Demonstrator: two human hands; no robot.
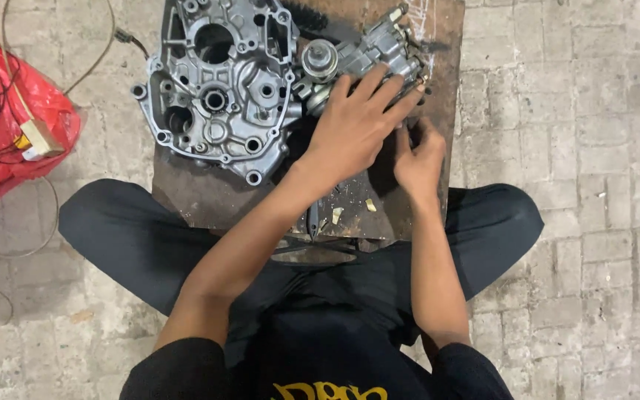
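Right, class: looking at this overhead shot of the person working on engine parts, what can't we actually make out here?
- Head view: what the right hand pinches; its curled fingers hide it.
- Head view: the middle of the grey metal assembly, covered by the left hand.
- Head view: the top of the engine casing, cut off by the upper edge.
- Head view: the small pale scraps on the board, too small to identify.

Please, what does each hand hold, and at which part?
The left hand presses flat on the grey metal engine part, over its lower end. The right hand pinches something too small to identify.
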